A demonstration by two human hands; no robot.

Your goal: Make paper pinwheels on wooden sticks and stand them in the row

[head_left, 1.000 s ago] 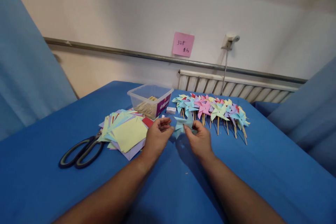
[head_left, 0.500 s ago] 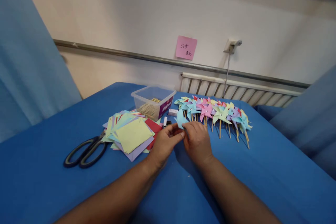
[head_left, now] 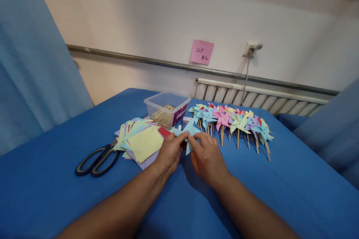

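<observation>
A light blue paper pinwheel point(head_left: 192, 128) without a visible stick is held up between my two hands, its pointed blades spread out. My left hand point(head_left: 171, 150) pinches it from the left, the thumb lying near its middle. From the right, my right hand point(head_left: 206, 155) grips it with thumb and fingers close to the lower blade. Just left of my left hand lies a loose stack of coloured paper squares point(head_left: 146, 142), a yellow one on top. The pinwheel's back and some fingertips are hidden.
Black-handled scissors point(head_left: 97, 160) lie left of the paper, blades under it. Behind stands a clear plastic tub point(head_left: 167, 101) of wooden sticks, with a small box point(head_left: 186, 120) beside it. Several finished pinwheels point(head_left: 238, 123) on sticks lie at right on the blue-covered table point(head_left: 260, 190).
The blue paper has turned and opened into a pinwheel shape with several blades showing. Both hands have shifted their hold around its middle. The view has moved slightly.
</observation>
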